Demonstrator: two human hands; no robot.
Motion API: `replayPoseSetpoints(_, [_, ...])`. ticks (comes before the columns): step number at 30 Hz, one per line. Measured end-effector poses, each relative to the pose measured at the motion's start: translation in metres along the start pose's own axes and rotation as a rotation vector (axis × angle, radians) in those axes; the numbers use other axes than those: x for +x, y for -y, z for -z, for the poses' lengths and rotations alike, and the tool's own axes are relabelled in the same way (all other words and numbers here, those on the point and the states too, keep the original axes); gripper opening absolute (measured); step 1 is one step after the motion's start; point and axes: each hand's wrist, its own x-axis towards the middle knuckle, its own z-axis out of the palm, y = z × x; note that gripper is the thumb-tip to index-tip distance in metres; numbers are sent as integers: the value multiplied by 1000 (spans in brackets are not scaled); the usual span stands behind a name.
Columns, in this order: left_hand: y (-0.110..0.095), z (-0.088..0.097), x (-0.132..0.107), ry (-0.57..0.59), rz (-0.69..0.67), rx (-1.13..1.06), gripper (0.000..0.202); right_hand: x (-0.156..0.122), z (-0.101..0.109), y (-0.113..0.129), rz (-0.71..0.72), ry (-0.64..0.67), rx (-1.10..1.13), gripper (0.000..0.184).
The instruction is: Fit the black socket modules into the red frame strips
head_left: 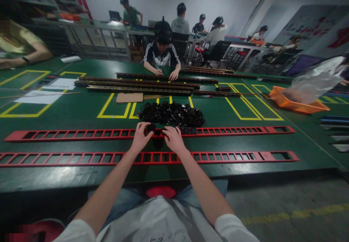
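Observation:
Two long red slotted strips lie across the green table, a far one [234, 129] and a near one [218, 156]. My left hand [140, 137] is closed round a small black socket part [150, 127] at the far strip. My right hand [173, 138] rests beside it, fingers curled and pressing down on the same strip, where a few black parts [189, 130] sit in slots just to the right. A heap of loose black socket parts [171, 113] lies right behind the far strip.
Long dark strips [141, 85] and a cardboard piece [129, 97] lie further back, where a seated person [162, 55] works. An orange tray [297, 105] with a clear bag stands at right. White papers [39, 96] lie left. Other people sit behind.

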Motion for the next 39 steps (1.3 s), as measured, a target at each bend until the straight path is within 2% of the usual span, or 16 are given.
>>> replayPoseSetpoints(6, [8,-5,0,-5,-12,-32,40,0,1,-1,-1,12,12,39])
replayPoseSetpoints(11, [6,-5,0,4,-34,9,36,0,2,-1,4,18,11,39])
replayPoseSetpoints(19, [4,-10,-1,250,-167,107,36,0,3,0,0,20,11,41])
replayPoseSetpoints(25, [2,-10,-2,257,-152,213,45,0,3,-1,-7,19,24,40])
replayPoseSetpoints(39, [4,-14,-2,226,-121,232,40,1,1,-4,-5,5,32,39])
